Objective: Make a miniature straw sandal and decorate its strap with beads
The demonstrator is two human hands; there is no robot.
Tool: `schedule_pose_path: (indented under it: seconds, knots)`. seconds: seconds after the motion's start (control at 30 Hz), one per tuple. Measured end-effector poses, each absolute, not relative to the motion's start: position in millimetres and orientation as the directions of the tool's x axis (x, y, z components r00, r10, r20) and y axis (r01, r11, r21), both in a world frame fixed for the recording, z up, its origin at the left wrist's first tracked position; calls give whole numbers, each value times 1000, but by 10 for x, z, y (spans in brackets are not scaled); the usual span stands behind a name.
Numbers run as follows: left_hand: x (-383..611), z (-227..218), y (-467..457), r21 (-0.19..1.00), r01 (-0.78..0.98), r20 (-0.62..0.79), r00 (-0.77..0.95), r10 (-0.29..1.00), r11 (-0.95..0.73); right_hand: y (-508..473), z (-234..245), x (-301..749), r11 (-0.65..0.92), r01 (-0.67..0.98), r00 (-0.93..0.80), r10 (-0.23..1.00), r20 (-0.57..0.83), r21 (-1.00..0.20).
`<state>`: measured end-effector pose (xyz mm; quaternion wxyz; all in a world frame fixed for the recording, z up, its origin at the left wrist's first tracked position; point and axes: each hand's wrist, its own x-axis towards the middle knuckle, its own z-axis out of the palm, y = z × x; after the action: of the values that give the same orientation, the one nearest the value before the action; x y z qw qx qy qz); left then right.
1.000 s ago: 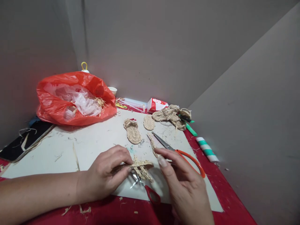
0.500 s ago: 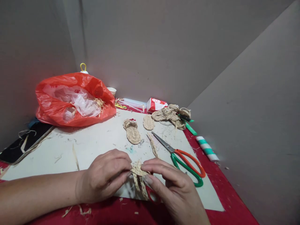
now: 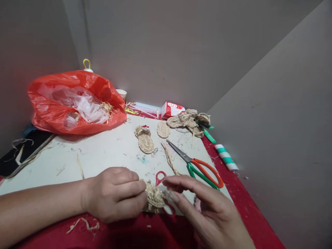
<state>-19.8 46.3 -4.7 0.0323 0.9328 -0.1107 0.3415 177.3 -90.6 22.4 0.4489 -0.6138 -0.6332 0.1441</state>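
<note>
My left hand (image 3: 116, 195) is closed on a small woven piece of braided straw (image 3: 155, 195), gripping its left end just above the board's front edge. Beside its right end is my right hand (image 3: 204, 207), thumb and index finger apart with a small gap between them. Nothing clear shows in that gap. Small red-handled scissors (image 3: 160, 177) lie partly hidden under the straw piece. A loose straw braid (image 3: 169, 159) runs away from my right hand. Large scissors with orange and green handles (image 3: 190, 160) rest to its right.
A tiny straw slipper with red beads (image 3: 145, 141) and an oval straw sole (image 3: 163, 129) lie on the white board (image 3: 103, 155). More straw slippers (image 3: 181, 120) sit behind. A red plastic bag (image 3: 77, 128), a phone (image 3: 15, 157) and a green-striped roll (image 3: 226, 158) stand around.
The woven piece has turned in my left hand, showing its rough, frayed side. My right fingers have drawn off it. The view has shifted slightly, and the small red scissors show more.
</note>
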Motion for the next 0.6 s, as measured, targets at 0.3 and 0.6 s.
schedule_pose_path:
  seconds: [0.3, 0.6]
  knots:
    - [-179, -110, 461, 463, -207, 566, 817, 108, -862, -713, 254, 1722, 202, 553, -113, 979, 167, -809]
    - [-108, -172, 441, -90, -284, 658, 703, -271, -955, -700, 157, 1717, -243, 277, -144, 946, -290, -930]
